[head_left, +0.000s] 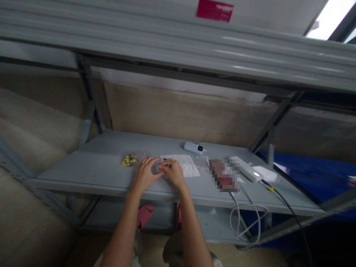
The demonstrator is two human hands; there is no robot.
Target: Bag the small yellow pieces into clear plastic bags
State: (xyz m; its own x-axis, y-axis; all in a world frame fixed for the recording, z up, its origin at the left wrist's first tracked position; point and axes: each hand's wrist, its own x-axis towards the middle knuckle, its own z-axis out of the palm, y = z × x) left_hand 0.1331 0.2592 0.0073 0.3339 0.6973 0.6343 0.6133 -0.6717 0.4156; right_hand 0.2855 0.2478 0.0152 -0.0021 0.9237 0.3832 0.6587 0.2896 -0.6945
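Note:
My left hand (pixel 145 172) curves around a small see-through plastic item (pixel 155 167) near the front of the shelf; its exact kind does not show. From the other side my right hand (pixel 172 171) reaches in with thumb and fingers pinched together at that item. Whatever sits between those fingertips is too small to make out. Beneath and behind my right hand lies a crumpled white sheet (pixel 189 166). To the left of my hands rests a clear bag with small yellow and dark pieces (pixel 129 160).
A pale device with a dark round spot (pixel 193 148) lies farther back. On the right are a blurred-out reddish item (pixel 224 176) and a long white power strip (pixel 246 168). White cables (pixel 236 218) hang over the front edge. Metal posts (pixel 90 92) and an upper shelf (pixel 167 48) frame the space.

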